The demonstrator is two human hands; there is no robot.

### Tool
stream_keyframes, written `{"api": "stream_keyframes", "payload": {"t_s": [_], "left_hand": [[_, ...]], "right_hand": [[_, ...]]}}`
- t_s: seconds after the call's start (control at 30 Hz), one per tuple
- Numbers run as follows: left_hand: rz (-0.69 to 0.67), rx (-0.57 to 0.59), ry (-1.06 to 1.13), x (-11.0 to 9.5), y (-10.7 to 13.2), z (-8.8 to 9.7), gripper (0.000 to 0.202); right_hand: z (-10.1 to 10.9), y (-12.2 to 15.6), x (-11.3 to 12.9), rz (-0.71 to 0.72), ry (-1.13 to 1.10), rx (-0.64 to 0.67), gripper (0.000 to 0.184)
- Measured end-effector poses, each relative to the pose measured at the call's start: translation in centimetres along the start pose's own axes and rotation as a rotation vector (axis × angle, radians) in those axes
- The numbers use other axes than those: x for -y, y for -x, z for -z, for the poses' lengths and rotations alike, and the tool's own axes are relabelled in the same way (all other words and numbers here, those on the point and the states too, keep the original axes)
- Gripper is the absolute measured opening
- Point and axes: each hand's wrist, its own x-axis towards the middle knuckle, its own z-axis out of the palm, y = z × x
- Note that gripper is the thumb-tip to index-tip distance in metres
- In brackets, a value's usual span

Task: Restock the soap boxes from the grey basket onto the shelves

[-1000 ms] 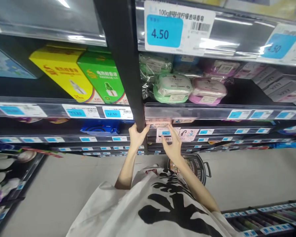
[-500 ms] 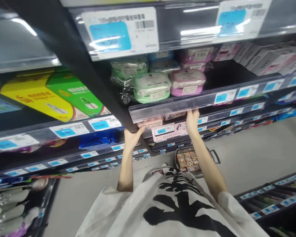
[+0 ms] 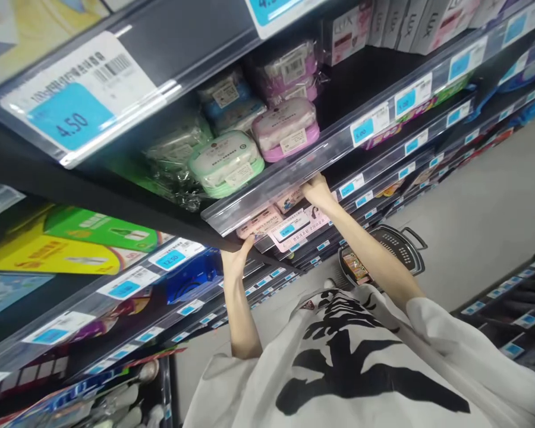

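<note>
Post (image 3: 173, 214) left, lip (image 3: 270, 187) above pink box (image 3: 262, 223), long front face along lip. My left hand (image 3: 236, 258), right hand (image 3: 318, 193): can't tell grip.

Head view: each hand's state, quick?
Left hand: beside the left pink box, grip cannot be told.
Right hand: beside the right pink box, fingers hidden, grip cannot be told.

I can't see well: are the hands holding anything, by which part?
Can't tell: left hand by one pink box, right hand by another box, contact mostly hidden.

Dark shelves (image 3: 365, 77) line a grey floor (image 3: 494, 196).
</note>
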Motion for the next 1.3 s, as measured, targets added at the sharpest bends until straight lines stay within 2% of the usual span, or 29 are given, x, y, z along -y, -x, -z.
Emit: {"api": "stream_keyframes", "payload": {"t_s": [0.3,0.37,0.5,0.63,0.7,0.8,0.87,0.9,0.93,0.97,1.0,1.03,1.1,1.13,1.17,1.2,1.23,1.3], "left_hand": [[-0.001,-0.087,0.022,-0.9,0.8,-1.0,0.073],[0.001,-0.062,0.04,-1.1,0.7,-1.0,0.075],[0.005,0.019,-0.001,-1.3,0.4,-0.7,0.076],[-0.01,-0.06,-0.059,-1.8,1.0,-1.2,0.076],[-0.028,-0.156,-0.112,-2.0,2.3,-2.0,0.069],[-0.13,-0.341,-0.195,-1.7,6.1,-3.4,0.058],[-0.206,-0.469,-0.272,-0.7,9.5,-4.5,0.053],[-0.231,-0.504,-0.318,0.1,11.3,-5.1,0.05],[-0.24,-0.483,-0.368,1.0,12.9,-5.6,0.047],[-0.232,-0.383,-0.415,1.9,14.4,-6.1,0.042],[-0.213,-0.195,-0.455,2.9,15.7,-6.7,0.037],[-0.195,0.073,-0.48,3.9,16.7,-7.3,0.034],[-0.18,0.697,-0.501,5.5,18.0,-8.6,0.029],[-0.185,0.962,-0.506,6.2,18.2,-9.4,0.029],[-0.201,1.155,-0.512,6.8,18.2,-10.2,0.031],[-0.219,1.283,-0.519,7.4,18.1,-11.2,0.032],[-0.232,1.36,-0.528,7.8,17.8,-12.2,0.033],[-0.246,1.453,-0.544,8.7,16.9,-14.4,0.035]], "right_hand": [[0.7,-0.1,0.4,-0.038,-0.047,0.052,0.02],[0.6,-0.3,0.2,-0.052,-0.049,0.061,0.017],[0.0,-0.6,-0.3,-0.003,-0.042,0.046,0.013],[0.1,-0.1,0.4,0.064,-0.038,0.043,0.015],[1.2,1.1,1.2,0.154,-0.05,-0.035,0.026],[3.9,4.2,1.4,0.269,-0.037,-0.226,0.038],[6.1,7.3,-0.5,0.264,-0.035,-0.33,0.037],[7.1,9.2,-2.1,0.233,-0.033,-0.367,0.035],[8.1,11.3,-4.2,0.182,-0.023,-0.396,0.034],[9.0,13.7,-6.6,0.107,0.0,-0.415,0.033],[10.0,16.3,-9.2,0.015,0.04,-0.424,0.033],[10.9,19.0,-11.7,-0.101,0.085,-0.417,0.034],[12.5,24.7,-16.0,-0.351,0.185,-0.451,0.037],[13.3,27.4,-17.6,-0.484,0.22,-0.449,0.038],[13.9,29.8,-18.8,-0.587,0.245,-0.451,0.039],[14.5,32.0,-19.7,-0.659,0.263,-0.463,0.04],[15.0,33.9,-20.2,-0.721,0.275,-0.471,0.04],[16.0,36.7,-21.0,-0.816,0.29,-0.484,0.041]]}}
